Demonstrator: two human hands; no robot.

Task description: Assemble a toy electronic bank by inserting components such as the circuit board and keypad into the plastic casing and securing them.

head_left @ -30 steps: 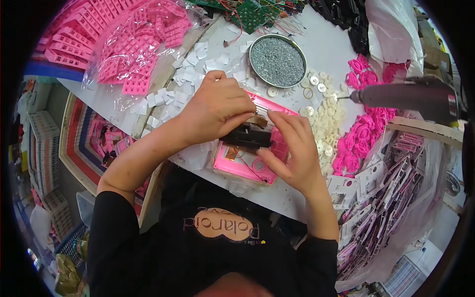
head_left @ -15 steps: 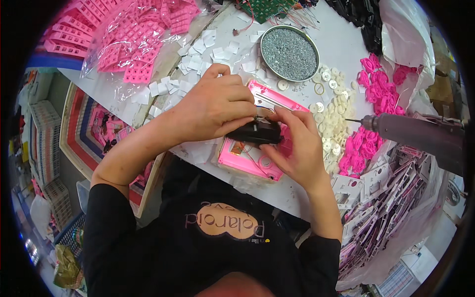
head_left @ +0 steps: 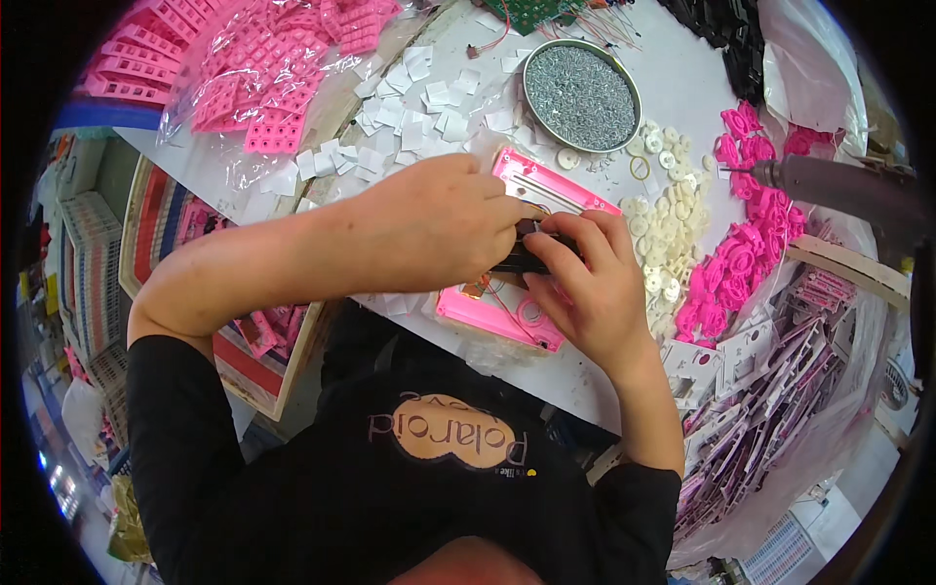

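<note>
A black plastic part [head_left: 522, 258] is held between my two hands, over an open pink plastic casing [head_left: 487, 317]. My left hand [head_left: 453, 224] is closed at its left end; its curled fingertips are mostly hidden. My right hand [head_left: 597, 292] pinches the right end, thumb below and fingers above. Thin wires show beside the fingers and inside the casing. The casing's far half [head_left: 561, 183] has a slotted pale strip. Clear plastic film lies under the near edge.
A round tin of small screws [head_left: 582, 97] stands beyond my hands, beside white plastic discs [head_left: 673, 219] and pink parts [head_left: 731, 278]. An electric screwdriver [head_left: 829, 185] juts in from the right. White paper squares [head_left: 419, 122] and bagged pink keypads [head_left: 278, 122] lie left.
My left hand has turned knuckles-up and its elbow has swung outward, covering more of the black part. The right fingers have curled further over it. The view has shifted slightly.
</note>
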